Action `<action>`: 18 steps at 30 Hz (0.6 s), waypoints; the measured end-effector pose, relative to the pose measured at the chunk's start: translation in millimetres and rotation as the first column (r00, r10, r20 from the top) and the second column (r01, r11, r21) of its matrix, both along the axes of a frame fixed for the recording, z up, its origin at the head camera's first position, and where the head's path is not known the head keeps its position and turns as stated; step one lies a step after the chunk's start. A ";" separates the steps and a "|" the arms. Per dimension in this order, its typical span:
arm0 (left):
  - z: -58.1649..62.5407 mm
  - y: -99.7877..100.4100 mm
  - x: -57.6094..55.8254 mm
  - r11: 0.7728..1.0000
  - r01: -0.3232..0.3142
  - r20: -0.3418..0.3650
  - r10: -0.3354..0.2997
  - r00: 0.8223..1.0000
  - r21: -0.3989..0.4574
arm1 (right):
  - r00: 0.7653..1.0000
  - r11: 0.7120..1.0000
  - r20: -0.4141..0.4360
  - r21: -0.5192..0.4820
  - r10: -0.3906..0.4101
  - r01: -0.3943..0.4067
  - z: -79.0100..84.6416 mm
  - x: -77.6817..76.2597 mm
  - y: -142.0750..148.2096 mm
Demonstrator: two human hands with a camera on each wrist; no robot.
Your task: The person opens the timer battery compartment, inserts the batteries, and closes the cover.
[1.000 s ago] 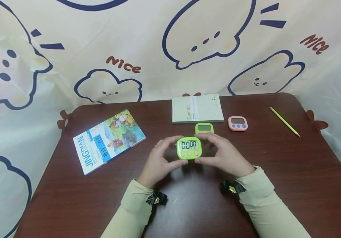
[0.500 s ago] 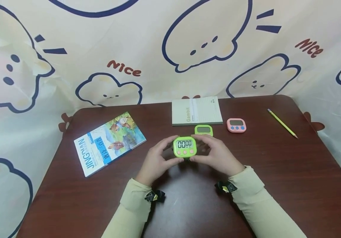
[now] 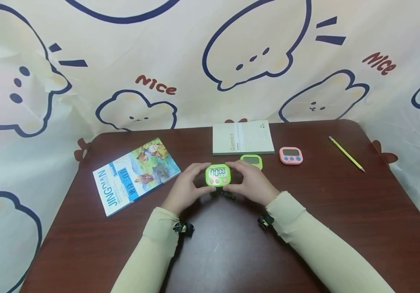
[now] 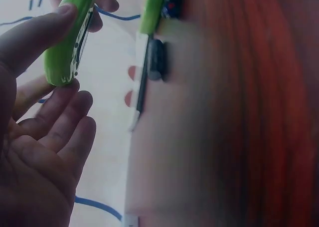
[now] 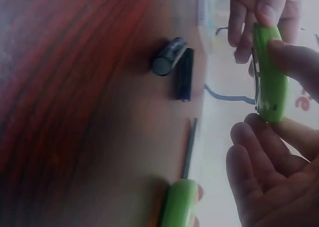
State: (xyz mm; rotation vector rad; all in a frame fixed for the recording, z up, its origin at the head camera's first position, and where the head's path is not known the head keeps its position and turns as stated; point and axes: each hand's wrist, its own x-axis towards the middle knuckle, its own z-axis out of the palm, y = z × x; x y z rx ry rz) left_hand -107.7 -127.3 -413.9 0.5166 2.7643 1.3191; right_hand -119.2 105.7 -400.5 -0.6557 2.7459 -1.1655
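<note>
A person's left hand [image 3: 185, 186] and right hand [image 3: 252, 182] pinching a lime-green rounded plastic timer [image 3: 218, 176] between them, raised above the dark brown wood-grained table [image 3: 213, 252], two small dark cylinders [image 5: 186, 76] lying below, a second green timer [image 3: 252, 160] just beyond.

I am wearing long, pale yellow-green sleeves, the left sleeve [image 3: 140, 258] showing toward seven o'clock and the right sleeve [image 3: 336, 248] toward five. The cloth is looking plain, with soft folds gathering where it is meeting the left cuff [image 3: 162, 220] and the right cuff [image 3: 286, 209]. Both are ending at the wrist, leaving my left hand [image 3: 183, 186] and right hand [image 3: 252, 182] bare. A small black wrist device [image 3: 184, 229] is sitting at four o'clock on my left cuff, and its black twin [image 3: 264, 220] at eight o'clock on my right; each is showing a yellow patch.
</note>
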 end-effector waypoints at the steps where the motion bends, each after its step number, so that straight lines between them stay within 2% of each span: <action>1: -1.4 -1.0 -2.8 1.000 -0.002 0.006 0.002 1.000 -0.005 | 1.000 1.000 0.005 0.008 -0.001 0.001 -1.1 -2.8 -1.4; 9: -7.7 -6.0 -21.5 0.998 -0.039 0.100 0.043 0.994 -0.042 | 0.997 0.994 0.076 0.105 -0.019 0.011 -4.9 -24.0 -12.1; 18: -8.5 -3.5 -41.8 0.991 -0.052 0.129 0.069 0.989 -0.127 | 0.992 0.992 0.117 0.121 -0.041 0.027 -8.6 -43.4 -23.7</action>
